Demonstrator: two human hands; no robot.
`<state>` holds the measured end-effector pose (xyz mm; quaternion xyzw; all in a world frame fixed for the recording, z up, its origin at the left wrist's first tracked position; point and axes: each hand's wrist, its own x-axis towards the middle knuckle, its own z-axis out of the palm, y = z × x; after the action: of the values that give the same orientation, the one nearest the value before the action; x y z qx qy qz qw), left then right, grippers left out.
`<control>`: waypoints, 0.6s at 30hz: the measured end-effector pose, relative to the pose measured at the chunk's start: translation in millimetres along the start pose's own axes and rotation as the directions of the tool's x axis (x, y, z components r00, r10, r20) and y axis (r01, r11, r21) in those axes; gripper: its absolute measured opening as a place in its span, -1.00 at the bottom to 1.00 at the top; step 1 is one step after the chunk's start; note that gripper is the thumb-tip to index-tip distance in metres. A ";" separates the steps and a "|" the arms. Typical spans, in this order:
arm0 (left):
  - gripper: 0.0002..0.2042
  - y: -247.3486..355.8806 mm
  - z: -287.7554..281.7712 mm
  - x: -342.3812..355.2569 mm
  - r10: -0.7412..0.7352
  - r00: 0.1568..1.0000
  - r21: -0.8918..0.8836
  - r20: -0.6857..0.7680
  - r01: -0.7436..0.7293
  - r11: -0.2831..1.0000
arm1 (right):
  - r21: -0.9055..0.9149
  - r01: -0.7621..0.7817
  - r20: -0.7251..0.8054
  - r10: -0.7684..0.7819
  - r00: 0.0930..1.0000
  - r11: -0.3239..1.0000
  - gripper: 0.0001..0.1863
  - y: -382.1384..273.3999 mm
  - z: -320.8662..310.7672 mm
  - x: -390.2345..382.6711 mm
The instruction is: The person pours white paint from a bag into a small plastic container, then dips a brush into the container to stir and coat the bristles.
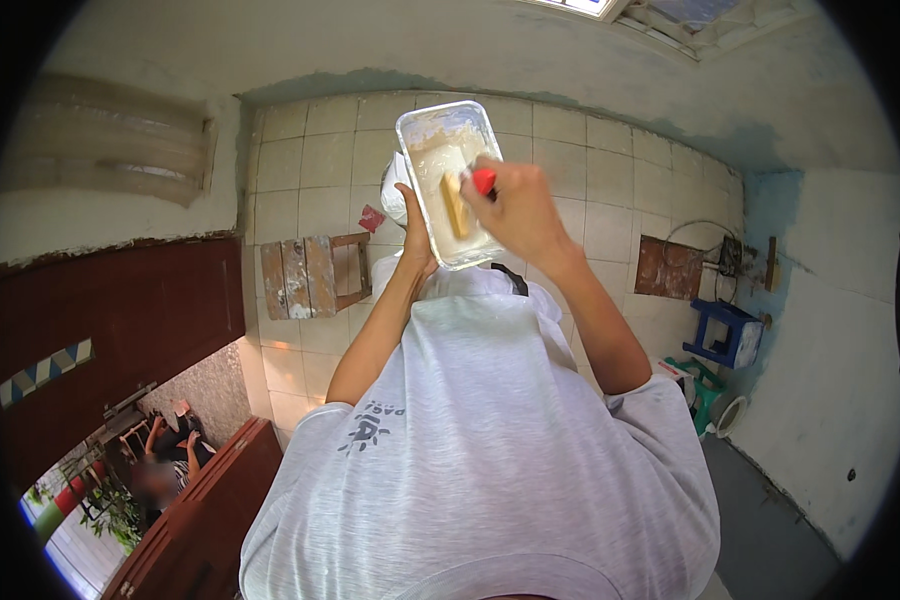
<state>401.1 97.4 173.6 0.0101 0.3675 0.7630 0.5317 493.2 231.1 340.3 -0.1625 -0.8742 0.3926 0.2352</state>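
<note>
My left hand [416, 228] is closed on the long left side of a white, paint-smeared rectangular tray [429, 225], held out in front of my chest. Pale cream paint coats the inside. In my right hand [520, 208] is a painting tool with a red handle [484, 181] and a long yellowish head [455, 206]. That head rests in or just over the paint; whether it is a roller or a wide brush I cannot tell. Slight blur softens the right hand. A white object [394, 190], possibly a bucket or bag, is partly hidden behind the tray.
A paint-stained wooden stool [300, 278] stands on the tiled floor to the left. At right are a blue plastic stool [725, 333], a green plastic item [705, 392] and a cable near the wall. Past the red-brown doors [110, 310], a person sits outside at lower left.
</note>
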 end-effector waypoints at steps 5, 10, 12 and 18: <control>-0.01 -2.7 4.2 2.5 0.005 1.000 -0.090 -0.016 -0.007 0.996 | 0.015 -0.053 0.135 0.050 0.990 0.998 -0.72 15.1 3.1 -8.6; 0.00 4.1 25.7 -3.3 0.031 0.999 0.081 -0.032 -0.028 0.996 | 0.057 0.029 0.003 -0.029 1.000 0.998 -0.72 15.9 24.4 4.9; 0.02 1.2 23.0 -3.0 0.049 0.998 0.118 -0.049 -0.043 0.992 | 0.106 0.049 0.001 -0.049 0.999 0.993 -0.73 15.4 23.2 3.8; 0.04 -0.1 8.2 -4.2 0.108 0.994 0.010 -0.034 -0.108 0.994 | 0.060 -0.038 0.186 0.027 0.982 0.997 -0.77 12.7 -9.5 1.2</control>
<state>406.3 98.4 181.2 0.0188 0.3784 0.7892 0.4833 498.6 245.5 336.4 -0.1321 -0.8766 0.4371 0.1516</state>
